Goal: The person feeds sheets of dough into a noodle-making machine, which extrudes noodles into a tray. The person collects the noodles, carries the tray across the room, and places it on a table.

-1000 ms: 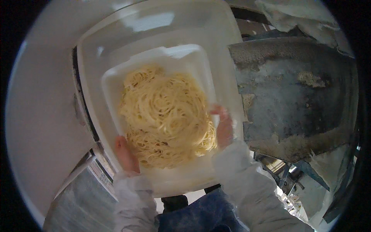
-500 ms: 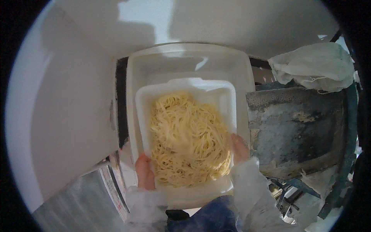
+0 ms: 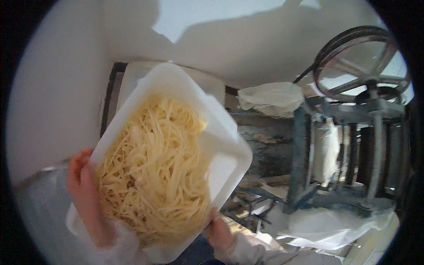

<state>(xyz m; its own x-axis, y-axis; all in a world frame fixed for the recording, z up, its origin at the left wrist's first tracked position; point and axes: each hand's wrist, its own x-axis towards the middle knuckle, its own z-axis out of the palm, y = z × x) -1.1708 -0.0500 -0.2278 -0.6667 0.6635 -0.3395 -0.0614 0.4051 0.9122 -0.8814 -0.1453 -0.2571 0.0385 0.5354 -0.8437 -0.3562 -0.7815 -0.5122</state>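
Note:
A white plastic tray (image 3: pixel 226 160), tilted and turned so one corner points away, is lifted in front of me. Pale yellow noodles (image 3: pixel 157 163) fill most of it, leaving its right side bare. My left hand (image 3: pixel 89 194) grips the left rim, fingers curled over the edge. At the near right rim, my right hand (image 3: pixel 221 233) is closed on the tray with the thumb on top. Beyond and partly hidden by the tray stands a larger off-white tub (image 3: pixel 206 80).
To the right stands a metal press frame (image 3: pixel 301 154) with a big spoked wheel (image 3: pixel 362 66) on top. Whitish cloth (image 3: pixel 271 98) lies by it, and plastic sheeting (image 3: pixel 331 227) below. White walls rise left and ahead; a grey metal surface (image 3: pixel 39 203) is at left.
The tray of noodles has come up out of the larger tub, nearer to me, and has turned clockwise. Both hands still hold it. My view has swung right, bringing the wheel into sight.

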